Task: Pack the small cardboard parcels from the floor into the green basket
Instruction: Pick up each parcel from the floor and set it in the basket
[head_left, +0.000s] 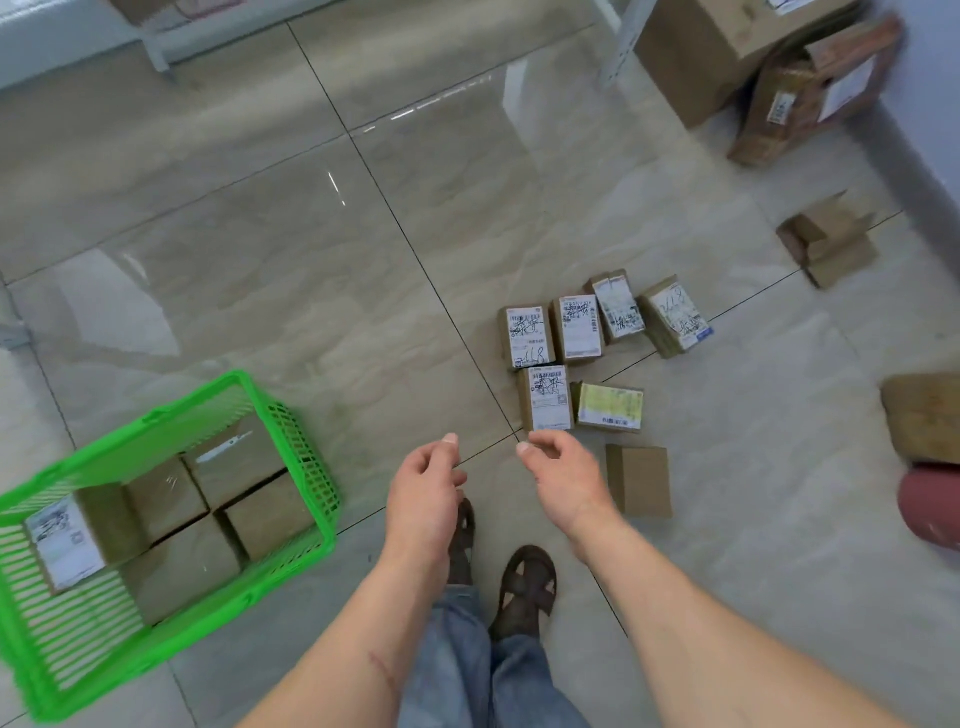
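The green basket (311, 452) stands on the floor at the lower left and holds several cardboard parcels (254, 514). Several small labelled parcels (548, 397) lie in a loose group on the tiles to the right of centre. A plain parcel (639, 480) without a visible label lies just right of my right hand. My left hand (423, 493) and my right hand (563, 475) hang in the air side by side above the floor, fingers loosely curled, holding nothing. The right hand's fingertips are just below the nearest labelled parcel.
Large cardboard boxes (727, 57) stand at the top right beside a shelf leg (618, 47). A small open box (831, 247) and a brown parcel (924, 415) lie by the right wall, with a dark red object (932, 504) below. My feet (524, 587) are beneath my hands.
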